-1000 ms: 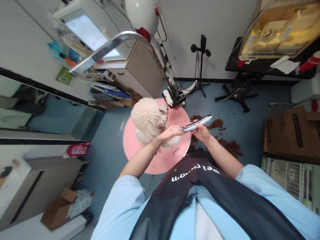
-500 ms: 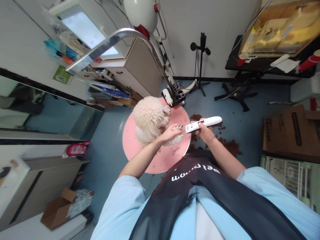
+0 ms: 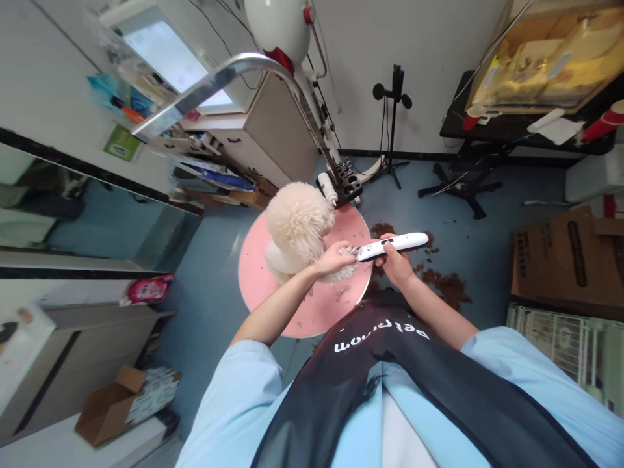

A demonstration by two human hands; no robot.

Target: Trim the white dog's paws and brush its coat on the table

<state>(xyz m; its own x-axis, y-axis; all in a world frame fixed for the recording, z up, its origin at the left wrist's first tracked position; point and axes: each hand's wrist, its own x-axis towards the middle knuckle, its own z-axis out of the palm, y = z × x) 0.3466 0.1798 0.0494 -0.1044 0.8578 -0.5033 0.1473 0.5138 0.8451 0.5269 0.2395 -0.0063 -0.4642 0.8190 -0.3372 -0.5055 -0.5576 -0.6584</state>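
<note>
A black holder (image 3: pixel 345 194) sits at the far edge of the round pink table (image 3: pixel 256 273), with a white bottle (image 3: pixel 327 186) leaning in it beside round slots and small metal pieces (too tiny to make out). Well left of the table, towards the wearer, an uncovered cardboard box (image 3: pixel 100 416) tilts next to a patterned sheet (image 3: pixel 153 393); its inside is in shade. Far to the right of the table, beyond it, a yellow-lit case (image 3: pixel 541 78) holds pale things, blurred from here.

The table's pink top carries scattered bits of hair, and on the blue floor (image 3: pixel 209 273) just right of it lie reddish-brown clumps (image 3: pixel 448 286). Beyond the table stand a pale cabinet (image 3: pixel 280 130) and a black stand (image 3: pixel 392 117), while a curved metal arm (image 3: pixel 214 88) rises from its far edge.

On the table is a fluffy cream-white dog (image 3: pixel 302 218), its round head turned towards the table's right side. The left hand (image 3: pixel 335 257) grips one paw (image 3: pixel 348 252) near the table's right edge. The right hand (image 3: pixel 396 265) has its fingers wrapped around slim white clippers (image 3: pixel 407 242), thumb on top by a dark switch, the cutting end right at the paw (contact with the fur is hard to tell)
</note>
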